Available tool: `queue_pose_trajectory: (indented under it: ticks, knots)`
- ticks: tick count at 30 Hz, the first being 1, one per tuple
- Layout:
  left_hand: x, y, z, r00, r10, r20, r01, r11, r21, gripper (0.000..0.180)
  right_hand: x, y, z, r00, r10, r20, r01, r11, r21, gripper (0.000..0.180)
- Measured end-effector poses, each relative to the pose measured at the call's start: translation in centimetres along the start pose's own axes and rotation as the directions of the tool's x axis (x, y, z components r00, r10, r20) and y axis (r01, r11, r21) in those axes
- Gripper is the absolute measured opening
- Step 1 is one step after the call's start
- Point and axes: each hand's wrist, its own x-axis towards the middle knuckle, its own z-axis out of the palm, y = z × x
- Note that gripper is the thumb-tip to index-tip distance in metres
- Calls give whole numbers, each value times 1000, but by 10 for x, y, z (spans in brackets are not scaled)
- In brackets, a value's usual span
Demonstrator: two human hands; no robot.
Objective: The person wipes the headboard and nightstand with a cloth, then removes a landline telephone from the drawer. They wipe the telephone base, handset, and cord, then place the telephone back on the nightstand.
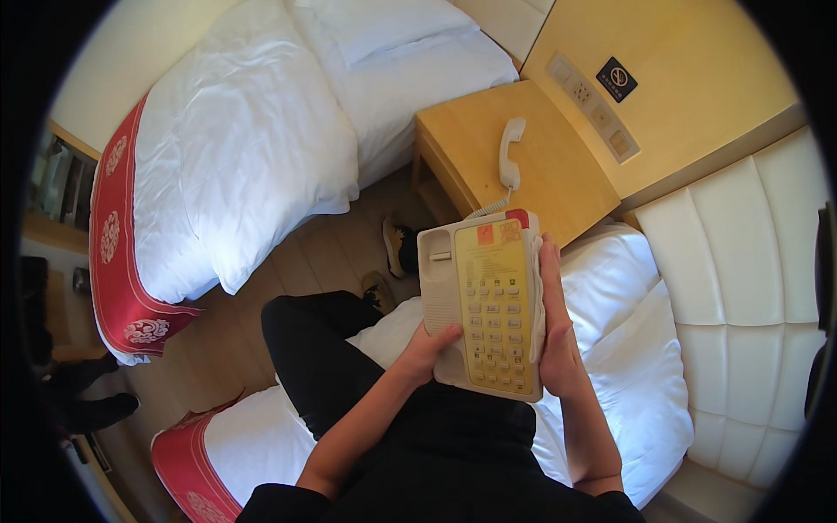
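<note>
Far left there's a bed with a red runner across its end, white floral pattern, no brand I can spot.

Next is my left hand: thumb pressing the phone's left edge, other fingers tucked behind it, so I can't tell how they sit. The phone is up in front of me between both palms, long axis running near to far, far end tipped a bit left. Its cradle is bare. Yellow panel full of tiny print plus an orange-red label, all too small to read honestly.

The handset lies beyond the phone's far end and a touch right, on the nightstand, coily cord trailing toward the phone. My right hand is the nearer one to it, fingers straight and together, flat along the phone's right edge.

Farther right, a dark wall sign shows a crossed-out cigarette; its caption's unreadable.
</note>
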Motion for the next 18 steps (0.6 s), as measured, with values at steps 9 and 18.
queue_pose_trajectory:
  ticks: [9, 18]
  knots:
    - [-1, -2, -10, 976, -115, 184, 96, 989, 110, 90, 48, 20, -16, 991, 16, -132, 37, 922, 385, 89]
    - [-2, 3, -26, 924, -193, 329, 157, 979, 133, 103, 69, 34, -43, 778, -130, 615, -210, 868, 449, 80]
